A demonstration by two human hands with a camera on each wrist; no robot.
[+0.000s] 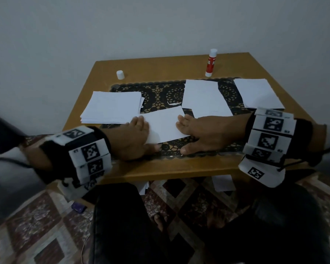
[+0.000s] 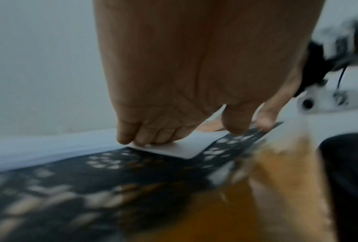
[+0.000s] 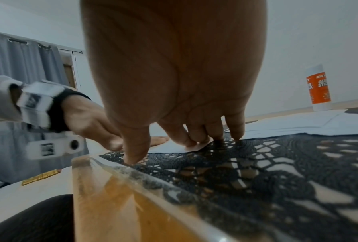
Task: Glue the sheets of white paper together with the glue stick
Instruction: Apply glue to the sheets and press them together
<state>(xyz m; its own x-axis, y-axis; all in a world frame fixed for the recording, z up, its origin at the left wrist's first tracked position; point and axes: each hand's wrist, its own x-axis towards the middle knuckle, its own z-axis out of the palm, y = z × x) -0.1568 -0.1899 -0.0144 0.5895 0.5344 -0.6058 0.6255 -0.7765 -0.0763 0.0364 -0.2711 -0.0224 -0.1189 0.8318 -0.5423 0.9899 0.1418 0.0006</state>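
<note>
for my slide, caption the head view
Both hands, left hand and right hand, press a white sheet flat on the table.

Right grip (image 3: 186,139) fingertips apparently press sheet (image 3: 174,148).

Head looks down; both wrist views, close, share the sheet (image 1: 165,126).

I see a wooden table (image 1: 179,168) against a plain grey wall (image 1: 160,25), a patterned carpet (image 1: 36,225) underneath, and grey curtains (image 3: 18,54) in dim light.
</note>
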